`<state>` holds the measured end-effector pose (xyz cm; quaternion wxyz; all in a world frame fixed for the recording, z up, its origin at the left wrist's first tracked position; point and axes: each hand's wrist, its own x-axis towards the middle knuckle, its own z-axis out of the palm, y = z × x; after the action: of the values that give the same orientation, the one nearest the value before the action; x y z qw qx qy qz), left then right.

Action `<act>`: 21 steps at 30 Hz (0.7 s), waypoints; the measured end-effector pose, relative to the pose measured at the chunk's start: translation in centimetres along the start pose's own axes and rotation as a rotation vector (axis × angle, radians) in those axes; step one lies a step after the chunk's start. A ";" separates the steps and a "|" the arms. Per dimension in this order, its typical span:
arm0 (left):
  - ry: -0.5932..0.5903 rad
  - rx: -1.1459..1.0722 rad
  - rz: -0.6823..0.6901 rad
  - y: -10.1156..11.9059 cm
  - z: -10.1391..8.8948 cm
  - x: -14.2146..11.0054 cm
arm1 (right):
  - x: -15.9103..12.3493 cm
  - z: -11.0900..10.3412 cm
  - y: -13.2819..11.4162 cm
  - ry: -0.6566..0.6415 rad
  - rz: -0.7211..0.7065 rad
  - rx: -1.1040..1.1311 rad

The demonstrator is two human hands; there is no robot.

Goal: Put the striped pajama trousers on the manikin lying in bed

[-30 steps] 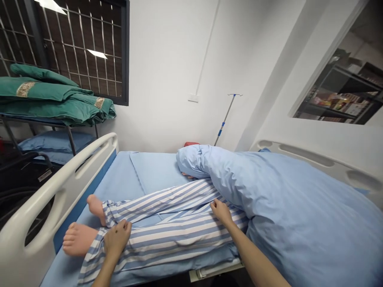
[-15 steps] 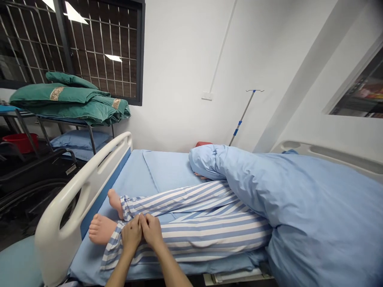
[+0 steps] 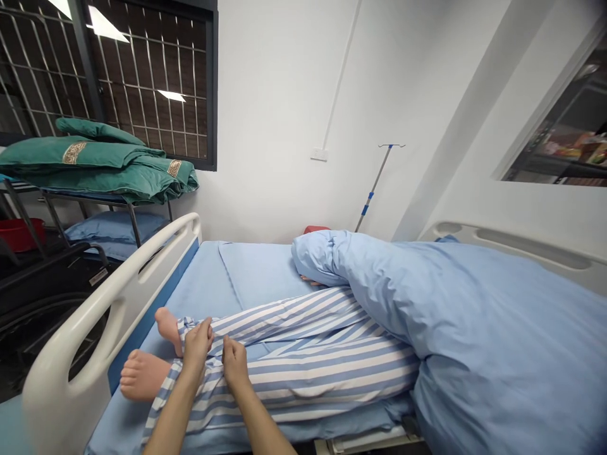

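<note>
Blue-and-white striped trousers [image 3: 327, 373] cover two legs stretched out on a blue-sheeted bed [image 3: 258, 265]. Two bare feet, a near foot [image 3: 143, 375] and a far foot [image 3: 168, 328], stick out of the cuffs at the left. My left hand [image 3: 196, 346] is closed on the trouser cloth at the far ankle; the fingertips are partly hidden. Just right of it, my right hand [image 3: 234, 363] is curled into a fist over the trousers, between the two lower legs. What lies inside that fist is hidden. A gap separates the hands.
A thick blue quilt [image 3: 465, 328] is bunched over the upper part of the figure. The white footboard [image 3: 114, 303] rises left of the feet. Beyond it stand a dark wheelchair [image 3: 52, 297] and a rack with green bedding [image 3: 104, 164]. A drip pole [image 3: 374, 189] stands behind the bed.
My hands, close together over the near trouser leg before, have moved apart. My left hand has shifted up and away to the far ankle. The view has swung slightly right.
</note>
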<state>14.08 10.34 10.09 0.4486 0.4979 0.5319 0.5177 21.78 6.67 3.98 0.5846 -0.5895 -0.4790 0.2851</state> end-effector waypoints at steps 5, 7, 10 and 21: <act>-0.041 0.012 0.050 -1.9 1.8 -2.0 | 0.1 -0.5 0.0 0.032 -0.003 0.071; -0.047 0.138 0.080 -4.2 2.0 -2.8 | 0.0 -0.6 0.0 0.065 -0.018 0.056; -0.089 0.274 0.126 -6.2 1.9 -3.2 | 0.0 -0.4 0.1 0.091 -0.009 0.038; -0.183 0.637 0.189 -5.6 2.1 -3.5 | 0.3 -4.3 -4.0 -0.026 -0.121 -0.444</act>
<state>16.15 7.21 4.26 0.2663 0.7043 0.5761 0.3181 24.79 4.60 8.55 0.4503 -0.6702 -0.5719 0.1448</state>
